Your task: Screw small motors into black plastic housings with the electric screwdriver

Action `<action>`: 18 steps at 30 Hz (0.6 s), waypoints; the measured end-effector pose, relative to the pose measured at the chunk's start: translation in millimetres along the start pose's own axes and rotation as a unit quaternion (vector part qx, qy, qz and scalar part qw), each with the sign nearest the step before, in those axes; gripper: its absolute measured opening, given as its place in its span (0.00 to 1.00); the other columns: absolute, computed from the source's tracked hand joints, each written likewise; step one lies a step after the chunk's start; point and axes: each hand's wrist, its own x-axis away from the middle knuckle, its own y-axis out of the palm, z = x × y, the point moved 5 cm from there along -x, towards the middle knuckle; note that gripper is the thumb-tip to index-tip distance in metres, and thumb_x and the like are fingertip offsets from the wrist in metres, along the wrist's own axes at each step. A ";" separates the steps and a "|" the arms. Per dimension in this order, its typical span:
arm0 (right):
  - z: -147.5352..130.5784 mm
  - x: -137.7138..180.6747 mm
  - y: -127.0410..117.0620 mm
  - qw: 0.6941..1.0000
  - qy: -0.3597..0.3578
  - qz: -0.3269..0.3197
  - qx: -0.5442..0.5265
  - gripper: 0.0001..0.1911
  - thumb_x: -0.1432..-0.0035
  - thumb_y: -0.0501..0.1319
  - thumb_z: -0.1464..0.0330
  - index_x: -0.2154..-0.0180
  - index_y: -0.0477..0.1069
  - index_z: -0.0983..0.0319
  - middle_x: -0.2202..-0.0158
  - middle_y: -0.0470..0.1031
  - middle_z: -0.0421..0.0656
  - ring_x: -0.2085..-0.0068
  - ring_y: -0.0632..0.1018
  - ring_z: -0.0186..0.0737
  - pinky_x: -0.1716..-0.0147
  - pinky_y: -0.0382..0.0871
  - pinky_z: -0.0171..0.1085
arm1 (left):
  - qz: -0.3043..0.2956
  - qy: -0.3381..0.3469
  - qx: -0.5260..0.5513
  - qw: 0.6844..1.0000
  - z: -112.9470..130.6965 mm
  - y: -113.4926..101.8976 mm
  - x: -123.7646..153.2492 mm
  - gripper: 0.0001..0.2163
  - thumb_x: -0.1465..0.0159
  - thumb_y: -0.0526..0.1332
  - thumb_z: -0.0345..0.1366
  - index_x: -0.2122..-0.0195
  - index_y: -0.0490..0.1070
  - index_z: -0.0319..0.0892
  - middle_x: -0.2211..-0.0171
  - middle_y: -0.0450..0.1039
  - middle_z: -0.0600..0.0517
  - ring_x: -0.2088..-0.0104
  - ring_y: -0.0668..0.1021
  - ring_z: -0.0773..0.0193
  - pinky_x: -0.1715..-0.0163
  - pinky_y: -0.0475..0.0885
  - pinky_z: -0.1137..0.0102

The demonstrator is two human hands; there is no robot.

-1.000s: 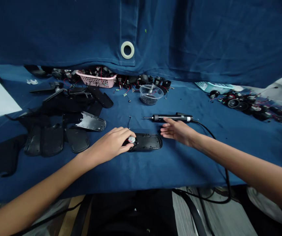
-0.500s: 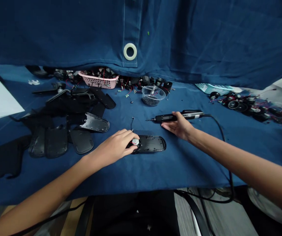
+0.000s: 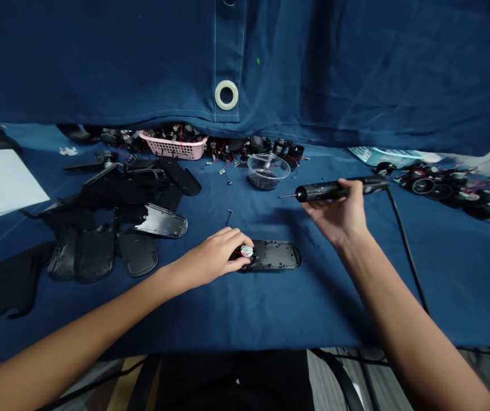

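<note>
On the blue cloth lies a long black plastic shell (image 3: 276, 255), its open inner side facing up. My left hand (image 3: 214, 254) is closed around the shell's left end, thumb and fingers on either side of a small round motor (image 3: 247, 251) with a red wire. My right hand (image 3: 341, 214) holds a black corded electric screwdriver (image 3: 326, 190) above the cloth, its bit pointing left and clear of the shell. Just beyond the bit stands a clear plastic bowl (image 3: 266, 181) holding many small dark pieces, probably screws.
Several black shells (image 3: 137, 254) and covers lie to the left, beside white paper (image 3: 3, 185). A pink basket (image 3: 174, 147) of parts stands at the back, with wired motors around it. At right are a light-blue basket (image 3: 381, 155) and a heap of motors (image 3: 445, 185).
My right hand has lifted the electric screwdriver off toward the right and turned palm-up beneath it. My left hand and the shell have shifted slightly right in view.
</note>
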 end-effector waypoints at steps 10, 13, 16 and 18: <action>-8.6 15.3 22.4 0.971 -0.171 -0.130 0.109 0.06 0.44 0.54 0.65 0.66 0.66 0.60 0.72 0.77 0.43 0.72 0.80 0.41 0.73 0.78 0.41 | 0.031 -0.046 0.060 0.997 -13.8 10.2 -15.4 0.09 0.35 0.61 0.36 0.54 0.68 0.43 0.59 0.68 0.53 0.58 0.73 0.65 0.54 0.68 0.70; 2.3 24.1 18.2 0.965 -0.167 -0.143 0.145 0.05 0.43 0.56 0.64 0.66 0.65 0.58 0.74 0.77 0.40 0.73 0.80 0.42 0.74 0.78 0.42 | 0.026 -0.047 0.054 0.997 -12.7 10.1 -14.4 0.08 0.35 0.61 0.36 0.55 0.68 0.44 0.60 0.68 0.53 0.58 0.72 0.65 0.55 0.66 0.70; 10.5 30.8 19.6 0.954 -0.175 -0.167 0.179 0.06 0.42 0.59 0.63 0.66 0.65 0.58 0.73 0.78 0.41 0.73 0.81 0.42 0.72 0.79 0.42 | 0.026 -0.045 0.050 0.997 -12.5 9.5 -14.7 0.08 0.35 0.61 0.35 0.55 0.68 0.44 0.60 0.68 0.54 0.59 0.72 0.66 0.55 0.66 0.71; 15.5 34.3 21.6 0.943 -0.186 -0.186 0.205 0.07 0.41 0.59 0.62 0.65 0.65 0.58 0.73 0.78 0.41 0.73 0.81 0.41 0.73 0.78 0.41 | 0.029 -0.044 0.046 0.998 -13.2 9.4 -15.1 0.08 0.35 0.61 0.34 0.55 0.68 0.44 0.60 0.68 0.54 0.59 0.72 0.66 0.55 0.65 0.71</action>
